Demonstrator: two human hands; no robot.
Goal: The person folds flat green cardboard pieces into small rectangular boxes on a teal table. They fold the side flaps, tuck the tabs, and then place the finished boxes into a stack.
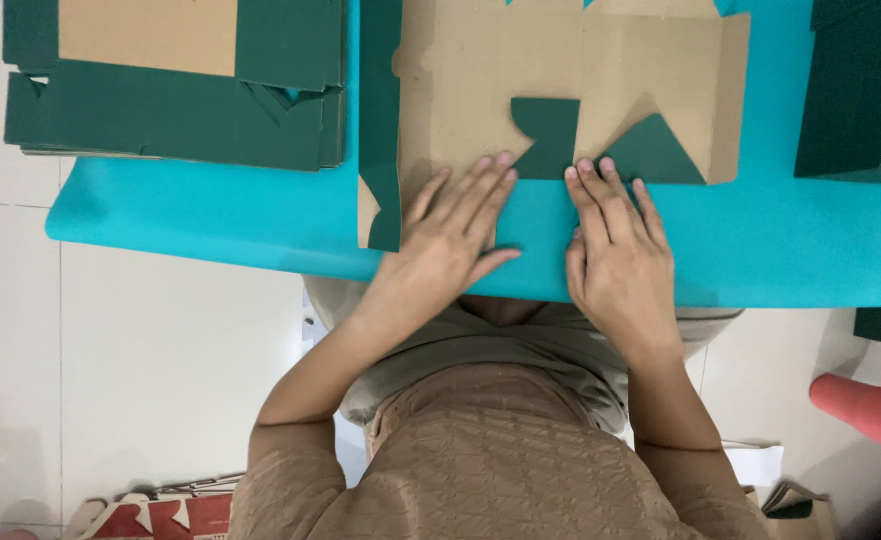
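Two bare hands of mine press flat, fingers spread and gripping nothing, on a brown-and-green cardboard box blank (pixel 561 70) lying on the turquoise table (pixel 761 250): left hand (pixel 456 225) beside right hand (pixel 616 245).

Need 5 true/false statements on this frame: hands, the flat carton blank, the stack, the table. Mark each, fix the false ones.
1. Both hands press flat on the unfolded carton blank. True: left hand and right hand lie palm down.
2. The table mat is red. False: it is turquoise.
3. A stack of flat green blanks lies at the upper left. True.
4. The right hand holds scissors. False: it holds nothing, fingers spread.
5. The blank's upward face is all green. False: it is mostly brown, with green flaps folded over.
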